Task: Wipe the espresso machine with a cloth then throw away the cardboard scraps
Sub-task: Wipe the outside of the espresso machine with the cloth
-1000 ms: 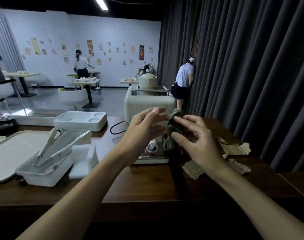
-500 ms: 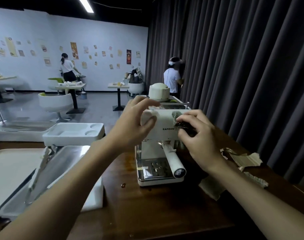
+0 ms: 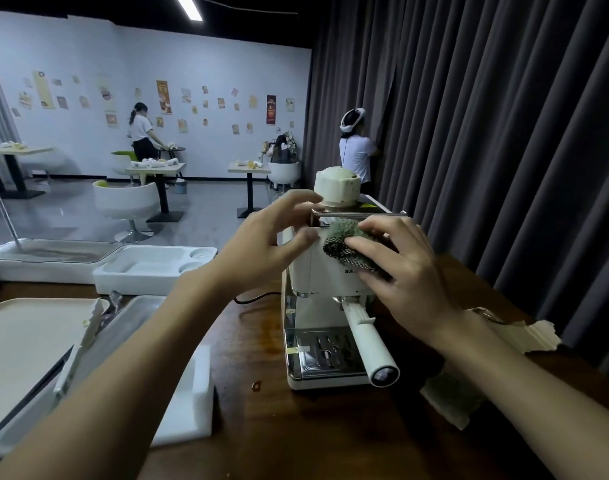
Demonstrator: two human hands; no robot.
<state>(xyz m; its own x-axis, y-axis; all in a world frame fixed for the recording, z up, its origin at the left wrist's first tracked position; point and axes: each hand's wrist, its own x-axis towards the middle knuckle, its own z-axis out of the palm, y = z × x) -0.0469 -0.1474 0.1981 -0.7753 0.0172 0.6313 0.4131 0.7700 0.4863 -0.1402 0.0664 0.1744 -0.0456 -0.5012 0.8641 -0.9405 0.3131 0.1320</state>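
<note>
One green cloth lies pressed to the upper front panel of the espresso machine, pinched between the right hand's fingers and thumb. Half a second ago it was bunched almost out of sight. The left hand grips the machine's top left corner. Cardboard scraps lie on the table to the right.

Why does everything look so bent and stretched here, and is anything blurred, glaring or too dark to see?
Head view: the wide-angle lens splays the curtain folds and stretches both forearms; the ceiling light burns out white; the left hand on the espresso machine is slightly blurred, the cloth under the right hand crisper; the cardboard scraps sit in dim shadow.
</note>
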